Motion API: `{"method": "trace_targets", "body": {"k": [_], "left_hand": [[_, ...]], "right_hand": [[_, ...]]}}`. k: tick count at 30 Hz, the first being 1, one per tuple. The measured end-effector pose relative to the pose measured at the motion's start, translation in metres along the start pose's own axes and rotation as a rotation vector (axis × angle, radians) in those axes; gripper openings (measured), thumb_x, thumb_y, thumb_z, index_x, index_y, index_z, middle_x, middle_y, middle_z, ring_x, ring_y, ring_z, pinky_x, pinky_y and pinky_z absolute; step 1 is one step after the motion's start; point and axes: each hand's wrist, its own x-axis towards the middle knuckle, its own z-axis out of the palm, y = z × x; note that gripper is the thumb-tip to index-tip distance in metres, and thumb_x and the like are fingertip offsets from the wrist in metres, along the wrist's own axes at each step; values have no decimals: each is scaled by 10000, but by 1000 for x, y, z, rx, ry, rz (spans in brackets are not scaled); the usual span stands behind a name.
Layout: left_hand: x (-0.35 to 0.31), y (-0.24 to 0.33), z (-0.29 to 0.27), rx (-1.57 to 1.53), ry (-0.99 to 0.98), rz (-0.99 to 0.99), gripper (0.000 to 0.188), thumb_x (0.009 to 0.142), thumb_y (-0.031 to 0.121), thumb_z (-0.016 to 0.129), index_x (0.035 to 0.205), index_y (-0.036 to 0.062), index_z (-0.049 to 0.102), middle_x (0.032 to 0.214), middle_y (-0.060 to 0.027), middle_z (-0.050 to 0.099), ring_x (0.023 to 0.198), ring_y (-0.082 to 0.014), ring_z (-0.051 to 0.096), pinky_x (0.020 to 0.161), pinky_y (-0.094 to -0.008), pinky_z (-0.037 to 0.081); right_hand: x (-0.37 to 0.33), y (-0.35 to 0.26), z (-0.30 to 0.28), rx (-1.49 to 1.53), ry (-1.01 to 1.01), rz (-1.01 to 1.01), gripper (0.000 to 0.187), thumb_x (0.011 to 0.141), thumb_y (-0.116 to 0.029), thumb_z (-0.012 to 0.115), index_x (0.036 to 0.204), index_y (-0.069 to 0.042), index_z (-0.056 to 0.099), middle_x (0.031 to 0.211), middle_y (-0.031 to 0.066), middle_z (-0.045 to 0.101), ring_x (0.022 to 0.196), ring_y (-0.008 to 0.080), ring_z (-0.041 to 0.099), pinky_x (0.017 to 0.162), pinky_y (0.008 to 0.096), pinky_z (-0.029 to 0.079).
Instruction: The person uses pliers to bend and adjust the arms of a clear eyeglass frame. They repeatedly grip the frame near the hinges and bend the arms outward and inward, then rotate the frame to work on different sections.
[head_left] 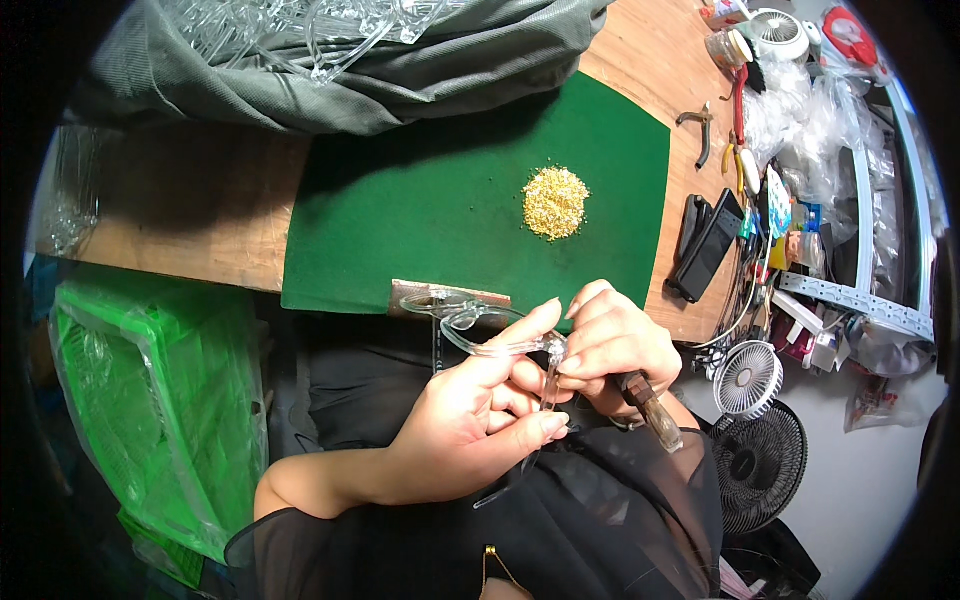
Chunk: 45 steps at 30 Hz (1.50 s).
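My left hand (470, 415) is closed around a clear plastic eyeglass frame (462, 322), held in front of my body just off the table's near edge. A thin clear temple hangs down past the left fingers. My right hand (622, 350) is closed, its fingertips pinched at the frame's hinge corner. Out of the right palm sticks a hand tool (655, 415) with a brown handle; its tip is hidden by the fingers. Beyond the hands, a heap of tiny gold-coloured parts (555, 203) lies on a green mat (420, 210).
A grey cloth sack (430, 95) full of clear plastic frames (330, 35) lies at the far left. Right of the mat are a black phone (710, 245) and pliers (700, 130). Green crates (150, 390) stand at left, fans (755, 465) at right. A wooden block (495, 298) juts from the table edge.
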Motion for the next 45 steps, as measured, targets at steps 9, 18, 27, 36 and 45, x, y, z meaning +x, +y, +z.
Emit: {"method": "trace_targets", "body": {"k": [9,18,27,36,45], "left_hand": [[-1,1,0,24,-17,-14,762,826,-131,552,1445,9,131,1076,-151,573,905,-179,629,798,-285,542],[-6,8,2,-23,41,-58,705,827,-95,581,1423,-11,215,1065,-115,571,845,-101,585,758,-227,509],[-5,6,-1,9,-3,-80,638,850,-68,573,1405,-26,261,1038,-101,584,830,-86,592,745,-205,513],[-6,-2,-2,232,-31,108,609,827,-94,576,1377,-72,314,1142,-114,570,773,-34,548,619,-165,454],[-2,-4,1,498,-8,241,593,742,-126,569,1315,-47,438,931,-144,627,691,-156,594,632,-247,485]], "right_hand": [[-1,-3,-1,93,-26,72,174,719,-47,754,850,-52,639,785,58,645,667,195,592,635,316,446],[-8,-18,-21,-109,-45,177,162,762,-104,704,842,-46,576,852,101,635,766,244,598,702,346,475],[-9,-29,-37,-253,-635,541,248,722,-106,666,903,-27,516,816,129,533,791,315,542,717,380,448],[6,-27,-32,-399,-665,328,245,713,-160,663,836,-34,491,782,126,503,756,307,530,709,369,445],[6,-26,-32,-550,-620,198,233,641,-159,675,720,-60,480,677,75,471,646,241,502,605,342,397]]}}
